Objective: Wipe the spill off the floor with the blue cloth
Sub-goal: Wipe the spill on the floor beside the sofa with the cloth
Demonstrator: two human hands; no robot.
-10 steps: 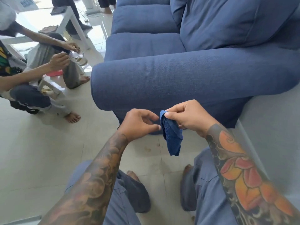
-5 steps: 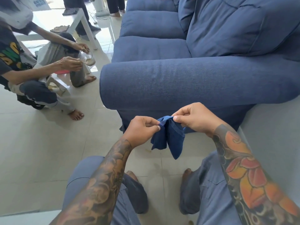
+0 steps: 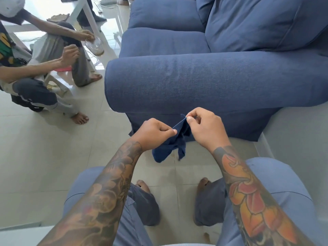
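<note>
Seated at the end of a blue sofa, I hold the blue cloth in the air between my knees, above the pale tiled floor. My left hand is closed, thumb and forefinger pinching one upper corner of the cloth; my right hand is closed too, pinching the other corner a little higher, so that the top edge runs taut and slanted from one hand to the other. The rest of the cloth hangs loose and crumpled below my fingers, its lowest fold clear of the tiles. Both forearms are tattooed, the right one in orange and red, and my grey-blue trouser legs frame the view, with my bare toes resting on the floor beneath.

A faint brownish spill marks the tiles just under the hanging cloth, close to the base of the sofa, and a small brown spot lies near the bottom edge of the picture between my legs. Whether the stain reaches further behind the cloth I cannot tell.

At far left another person crouches on the floor beside a white table, one hand on a clear glass jar, well apart from me
</note>
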